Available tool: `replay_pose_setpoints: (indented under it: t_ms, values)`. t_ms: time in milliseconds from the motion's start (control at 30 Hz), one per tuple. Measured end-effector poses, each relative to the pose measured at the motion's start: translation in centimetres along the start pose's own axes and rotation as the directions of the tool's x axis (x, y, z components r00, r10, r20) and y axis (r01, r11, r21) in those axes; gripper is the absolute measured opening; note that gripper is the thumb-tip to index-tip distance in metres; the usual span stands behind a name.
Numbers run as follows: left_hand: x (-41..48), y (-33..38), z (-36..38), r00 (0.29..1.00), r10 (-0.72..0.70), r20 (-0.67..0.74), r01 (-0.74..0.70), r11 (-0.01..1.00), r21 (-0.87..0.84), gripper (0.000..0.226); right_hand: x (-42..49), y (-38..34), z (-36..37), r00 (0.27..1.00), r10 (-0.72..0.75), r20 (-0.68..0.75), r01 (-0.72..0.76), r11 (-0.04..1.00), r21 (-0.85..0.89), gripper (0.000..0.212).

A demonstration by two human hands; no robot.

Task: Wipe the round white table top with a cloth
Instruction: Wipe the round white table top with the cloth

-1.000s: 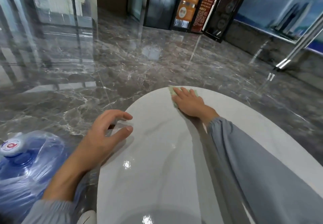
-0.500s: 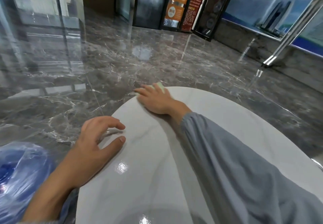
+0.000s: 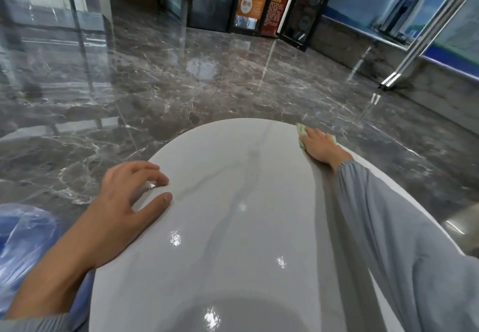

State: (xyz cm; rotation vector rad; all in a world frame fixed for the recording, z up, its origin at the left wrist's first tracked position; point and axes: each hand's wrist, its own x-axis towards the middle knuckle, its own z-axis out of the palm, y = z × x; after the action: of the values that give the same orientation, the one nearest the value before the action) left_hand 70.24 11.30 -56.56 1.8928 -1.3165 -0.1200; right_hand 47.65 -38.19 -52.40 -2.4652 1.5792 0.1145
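The round white table top is glossy with faint grey veins and fills the lower middle of the head view. My right hand lies flat at the table's far right edge, pressing a pale green cloth onto the surface; only the cloth's edges show around the fingers. My left hand rests on the table's left rim with fingers spread and holds nothing. Grey sleeves cover both forearms.
A large blue water bottle stands on the floor by the table's left side. Polished dark marble floor surrounds the table. Glass doors, orange posters and a slanted metal rail line the far wall.
My right hand has swept the cloth from the table's far left edge across to its far right edge. My left hand has stayed on the left rim. The camera view has shifted.
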Motion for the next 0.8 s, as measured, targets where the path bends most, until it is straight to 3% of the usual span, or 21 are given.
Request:
replay_pose_setpoints:
  t_ms: [67, 200, 267, 400, 633, 700, 800]
  values:
    - [0.2, -0.2, 0.0, 1.000, 0.004, -0.016, -0.004, 1.000, 0.005, 0.037, -0.9, 6.3, -0.3, 0.989, 0.138, -0.046, -0.138, 0.990, 0.012, 0.080]
    - [1.2, -1.2, 0.5, 1.000, 0.018, -0.022, -0.018, 1.000, 0.025, 0.037, -6.6, 13.3, -1.9, 0.960, 0.273, -0.062, -0.270, 0.962, 0.045, 0.075]
    - [1.2, -1.3, 0.6, 0.999, 0.027, -0.025, -0.026, 0.999, 0.037, 0.037, -7.5, 14.8, -2.4, 0.951, 0.310, -0.021, -0.308, 0.950, 0.049, 0.073]
    - [1.0, -0.4, 0.6, 0.998, 0.050, -0.029, -0.049, 0.998, 0.025, 0.034, -6.4, 13.7, -1.9, 0.940, 0.340, -0.006, -0.339, 0.940, 0.042, 0.088]
    - [0.7, 0.0, 0.4, 0.999, 0.028, -0.028, -0.028, 1.000, -0.004, 0.046, -5.4, -5.2, -0.4, 0.997, -0.076, 0.030, 0.077, 0.996, -0.039, 0.061]
    - [0.7, 0.1, 0.3, 0.999, 0.032, -0.037, -0.033, 0.999, -0.015, 0.045, -6.8, -12.2, 0.7, 0.969, -0.239, 0.066, 0.242, 0.969, -0.042, 0.059]
    - [1.0, 0.2, 0.1, 0.999, 0.039, -0.033, -0.039, 0.999, -0.014, 0.042, -10.7, -20.7, 3.1, 0.870, -0.480, 0.110, 0.489, 0.869, -0.072, 0.058]
